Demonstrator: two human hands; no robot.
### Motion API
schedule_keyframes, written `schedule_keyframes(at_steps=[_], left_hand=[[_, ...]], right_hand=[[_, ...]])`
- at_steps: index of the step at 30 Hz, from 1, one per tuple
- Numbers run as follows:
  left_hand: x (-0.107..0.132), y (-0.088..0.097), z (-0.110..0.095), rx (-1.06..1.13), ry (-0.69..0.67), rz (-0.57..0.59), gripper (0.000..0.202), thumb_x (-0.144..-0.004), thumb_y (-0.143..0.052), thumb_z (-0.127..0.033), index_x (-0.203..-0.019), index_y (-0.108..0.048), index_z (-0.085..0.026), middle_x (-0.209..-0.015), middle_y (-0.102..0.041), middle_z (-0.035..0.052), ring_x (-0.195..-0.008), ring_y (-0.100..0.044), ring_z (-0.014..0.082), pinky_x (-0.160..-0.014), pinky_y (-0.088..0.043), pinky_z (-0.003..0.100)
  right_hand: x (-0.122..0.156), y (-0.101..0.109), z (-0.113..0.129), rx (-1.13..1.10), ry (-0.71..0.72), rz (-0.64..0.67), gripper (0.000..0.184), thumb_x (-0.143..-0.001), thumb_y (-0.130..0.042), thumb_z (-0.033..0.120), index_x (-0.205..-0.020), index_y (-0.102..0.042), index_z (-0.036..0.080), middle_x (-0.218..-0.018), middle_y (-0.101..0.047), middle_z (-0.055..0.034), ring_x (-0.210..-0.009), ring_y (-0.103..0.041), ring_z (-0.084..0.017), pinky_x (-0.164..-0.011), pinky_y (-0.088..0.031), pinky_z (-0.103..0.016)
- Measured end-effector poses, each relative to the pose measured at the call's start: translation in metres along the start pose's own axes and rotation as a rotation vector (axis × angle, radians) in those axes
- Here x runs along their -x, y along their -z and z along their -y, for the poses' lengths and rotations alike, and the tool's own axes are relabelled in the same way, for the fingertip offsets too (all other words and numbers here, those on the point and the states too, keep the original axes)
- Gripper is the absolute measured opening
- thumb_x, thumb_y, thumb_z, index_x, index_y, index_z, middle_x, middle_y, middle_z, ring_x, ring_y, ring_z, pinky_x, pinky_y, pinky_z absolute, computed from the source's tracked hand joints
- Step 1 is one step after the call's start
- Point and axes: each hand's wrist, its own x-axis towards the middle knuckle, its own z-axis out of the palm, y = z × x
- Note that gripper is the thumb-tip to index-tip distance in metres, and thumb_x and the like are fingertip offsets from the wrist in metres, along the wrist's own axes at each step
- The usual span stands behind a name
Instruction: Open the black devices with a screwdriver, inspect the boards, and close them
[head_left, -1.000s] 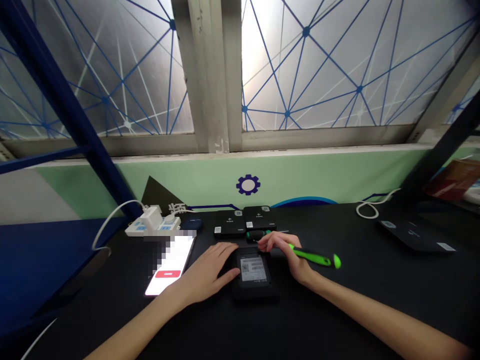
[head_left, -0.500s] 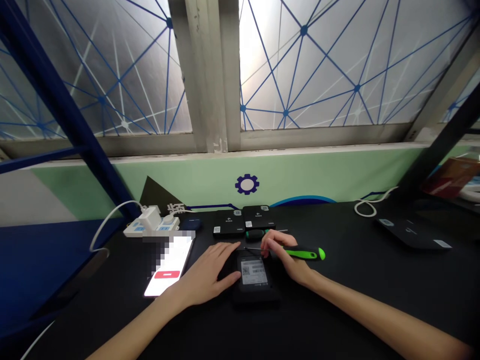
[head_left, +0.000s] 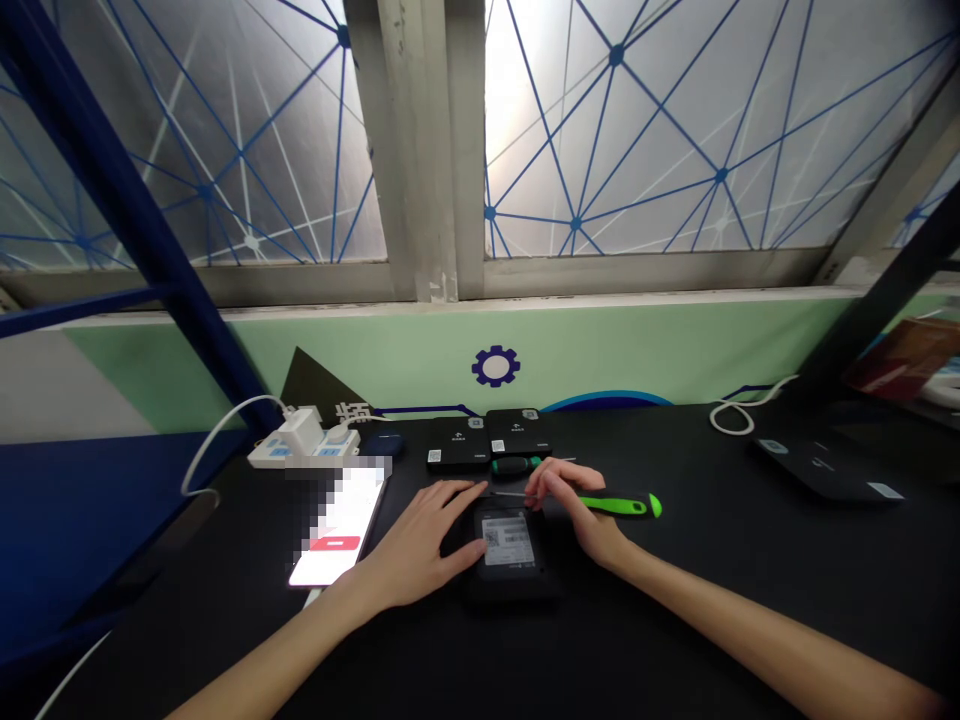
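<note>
A small black box with a white printed label [head_left: 508, 548] lies on the black table [head_left: 675, 620] in front of me. My left hand [head_left: 424, 545] rests flat on the box's left side, fingers spread. My right hand [head_left: 574, 500] pinches a green-handled screwdriver [head_left: 619, 505], whose thin shaft points left over the box's far edge. A second screwdriver with a black and green handle [head_left: 516, 465] lies just behind the box.
Two black boxes [head_left: 487, 440] stand side by side at the back. A lit phone [head_left: 337, 525] lies to the left, with a white power strip [head_left: 304, 445] and cable behind it. A flat black device [head_left: 825, 465] and a coiled white cable [head_left: 739, 410] are at the right.
My right hand has turned the screwdriver from a slanted to a nearly level position, and its shaft now reaches over the box's far edge. My left hand has stayed on the box.
</note>
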Motion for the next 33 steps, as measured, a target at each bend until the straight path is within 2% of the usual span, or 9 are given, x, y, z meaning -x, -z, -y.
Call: schedule_keyframes(at_steps=[4, 7, 10, 14, 17, 19, 21, 26, 33], left_hand=[[0.0, -0.002, 0.0, 0.074, 0.038, -0.057, 0.071, -0.095, -0.063, -0.047, -0.155, -0.029, -0.035, -0.147, -0.049, 0.0062, -0.134, -0.045, 0.0283, -0.111, -0.039, 0.044], [-0.001, -0.001, -0.002, 0.099, 0.11, -0.106, 0.066, -0.087, -0.071, -0.046, -0.144, -0.043, -0.03, -0.113, -0.066, 0.0037, -0.106, -0.061, 0.0244, -0.093, -0.048, 0.036], [-0.003, 0.001, -0.005, 0.115, 0.183, -0.048, 0.038, -0.084, -0.071, -0.049, -0.109, -0.06, -0.023, -0.069, -0.06, -0.005, -0.066, -0.06, 0.017, -0.064, -0.045, 0.027], [-0.002, 0.004, -0.012, 0.06, 0.192, 0.063, 0.042, -0.084, -0.067, -0.054, -0.065, -0.053, -0.02, -0.056, -0.055, -0.0043, -0.054, -0.053, 0.0128, -0.053, -0.034, 0.025], [0.0, 0.005, -0.016, 0.042, 0.187, 0.047, 0.03, -0.085, -0.067, -0.052, -0.087, -0.062, -0.022, -0.06, -0.056, -0.0056, -0.056, -0.054, 0.014, -0.056, -0.034, 0.025], [0.001, 0.007, -0.017, 0.058, 0.155, 0.066, 0.039, -0.088, -0.065, -0.052, -0.117, -0.06, -0.026, -0.064, -0.057, -0.007, -0.059, -0.055, 0.0148, -0.059, -0.036, 0.025], [0.002, 0.009, -0.014, 0.054, 0.107, 0.13, 0.048, -0.089, -0.063, -0.056, -0.128, -0.057, -0.03, -0.068, -0.057, -0.0065, -0.063, -0.056, 0.016, -0.065, -0.039, 0.027], [0.005, 0.013, -0.009, 0.014, 0.077, 0.213, 0.075, -0.072, -0.072, -0.074, -0.134, -0.057, -0.034, -0.079, -0.06, -0.0028, -0.081, -0.059, 0.022, -0.073, -0.04, 0.029], [0.002, 0.017, -0.012, 0.003, 0.135, 0.205, 0.072, -0.072, -0.069, -0.079, -0.123, -0.061, -0.028, -0.073, -0.06, -0.004, -0.073, -0.058, 0.0206, -0.066, -0.037, 0.029]], right_hand=[[-0.004, 0.003, 0.0, -0.026, 0.014, -0.113, 0.037, -0.099, -0.056, 0.036, -0.066, -0.061, 0.019, -0.075, -0.066, -0.0041, -0.067, -0.062, -0.019, -0.067, -0.051, -0.032], [-0.009, 0.008, 0.0, -0.092, 0.011, -0.189, 0.037, -0.098, -0.057, 0.034, -0.064, -0.059, 0.019, -0.074, -0.065, -0.0038, -0.066, -0.061, -0.019, -0.067, -0.051, -0.032], [-0.012, 0.013, -0.002, -0.136, 0.01, -0.225, 0.037, -0.098, -0.058, 0.033, -0.064, -0.059, 0.019, -0.072, -0.064, -0.0034, -0.063, -0.06, -0.018, -0.065, -0.051, -0.032], [-0.013, 0.015, -0.005, -0.168, -0.007, -0.235, 0.037, -0.097, -0.059, 0.035, -0.064, -0.06, 0.019, -0.067, -0.063, -0.0025, -0.058, -0.06, -0.017, -0.058, -0.049, -0.03], [-0.012, 0.016, -0.005, -0.226, -0.052, -0.243, 0.037, -0.096, -0.059, 0.038, -0.065, -0.058, 0.02, -0.062, -0.062, -0.0013, -0.051, -0.058, -0.016, -0.049, -0.045, -0.027], [-0.013, 0.017, -0.004, -0.257, -0.076, -0.246, 0.039, -0.096, -0.057, 0.04, -0.063, -0.055, 0.02, -0.057, -0.06, -0.0006, -0.046, -0.055, -0.015, -0.044, -0.042, -0.026], [-0.013, 0.019, -0.004, -0.265, -0.106, -0.243, 0.044, -0.096, -0.055, 0.042, -0.058, -0.049, 0.022, -0.052, -0.057, 0.0, -0.04, -0.051, -0.014, -0.039, -0.038, -0.026], [-0.012, 0.02, 0.0, -0.256, -0.195, -0.177, 0.052, -0.095, -0.054, 0.046, -0.051, -0.042, 0.023, -0.046, -0.053, 0.0002, -0.033, -0.045, -0.012, -0.034, -0.033, -0.024], [-0.012, 0.018, 0.013, -0.208, -0.18, -0.037, 0.05, -0.095, -0.058, 0.039, -0.049, -0.048, 0.02, -0.047, -0.056, -0.0001, -0.034, -0.047, -0.011, -0.035, -0.034, -0.024]])
